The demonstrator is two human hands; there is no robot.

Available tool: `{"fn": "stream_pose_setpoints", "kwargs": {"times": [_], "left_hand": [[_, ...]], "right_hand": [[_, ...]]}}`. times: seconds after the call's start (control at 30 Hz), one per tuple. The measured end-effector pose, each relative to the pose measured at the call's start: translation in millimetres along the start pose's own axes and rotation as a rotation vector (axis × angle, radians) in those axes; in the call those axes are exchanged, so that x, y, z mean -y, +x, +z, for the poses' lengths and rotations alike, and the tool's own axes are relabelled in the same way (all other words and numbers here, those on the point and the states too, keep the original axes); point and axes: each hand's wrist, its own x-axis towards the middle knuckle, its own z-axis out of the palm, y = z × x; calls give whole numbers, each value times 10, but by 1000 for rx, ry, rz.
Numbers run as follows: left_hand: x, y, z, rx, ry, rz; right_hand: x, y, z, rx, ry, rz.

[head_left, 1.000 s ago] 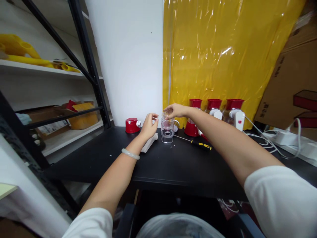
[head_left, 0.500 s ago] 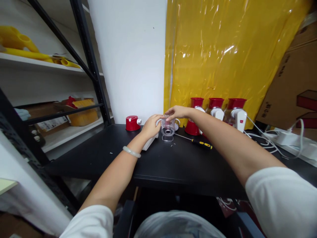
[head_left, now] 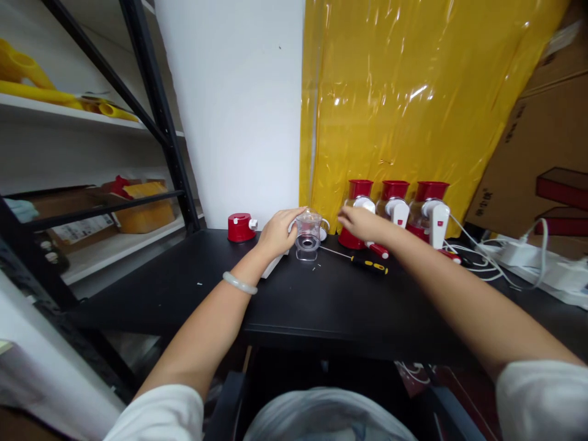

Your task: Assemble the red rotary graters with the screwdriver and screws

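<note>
A clear plastic grater body (head_left: 307, 239) stands on the black table, with a dark round opening low on its front. My left hand (head_left: 278, 234), a pale bangle on its wrist, is closed around the left side of this body. Under that hand a white part (head_left: 274, 266) sticks out toward me. My right hand (head_left: 365, 223) is in the air to the right, apart from the clear body, in front of a red and white drum grater (head_left: 360, 188). Its fingers are curled together; whatever they may hold is hidden. A screwdriver (head_left: 367, 264) with a black and yellow handle lies below it.
Two more red and white drum graters, one near (head_left: 395, 191) and one farther right (head_left: 432, 193), stand along the yellow curtain. A red base (head_left: 241, 227) sits at the left. White cables and a power strip (head_left: 558, 278) lie at the right. Small white bits (head_left: 316, 267) dot the black table (head_left: 303, 300).
My right hand has left the top of the clear grater body and moved right, its fingers now curled. My left hand stays on the body. The view has shifted slightly.
</note>
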Motion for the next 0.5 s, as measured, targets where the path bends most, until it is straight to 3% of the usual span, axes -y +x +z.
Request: {"fn": "stream_pose_setpoints", "kwargs": {"times": [0.13,0.3,0.4,0.5], "left_hand": [[-71,-3,49,75,56,45],[-51,-30,72,199,126,6],[-48,-33,61,207,116,8],[-62,-31,62,203,110,24]], "right_hand": [[-200,-404,417,279,-257,87],[-266,-543,658,329,-409,144],[-292,-576,642,308,-405,108],[-366,-611,532,199,-323,55]]}}
